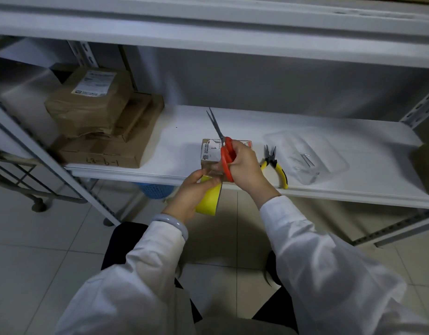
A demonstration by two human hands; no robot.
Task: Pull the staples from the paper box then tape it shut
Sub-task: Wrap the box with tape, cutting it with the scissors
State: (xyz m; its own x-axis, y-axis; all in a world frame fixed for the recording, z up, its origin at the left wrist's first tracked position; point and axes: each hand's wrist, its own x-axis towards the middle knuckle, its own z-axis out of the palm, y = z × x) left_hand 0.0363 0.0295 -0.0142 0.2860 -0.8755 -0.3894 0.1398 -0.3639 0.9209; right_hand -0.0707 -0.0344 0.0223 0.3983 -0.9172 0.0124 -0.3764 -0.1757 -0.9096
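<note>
Though it looks brown, the box (pixel 210 163) bears labels (pixel 208 149).

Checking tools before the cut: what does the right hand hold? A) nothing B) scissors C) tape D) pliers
B: the right hand grips the red scissors; the pliers lie on the shelf, and the tape is in the left hand.

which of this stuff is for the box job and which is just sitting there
For the job: paper box, tape roll in the left hand, scissors in the right hand, pliers, clear tray holding staples.

Lying about: stacked brown parcels, blue basket under the shelf.
</note>
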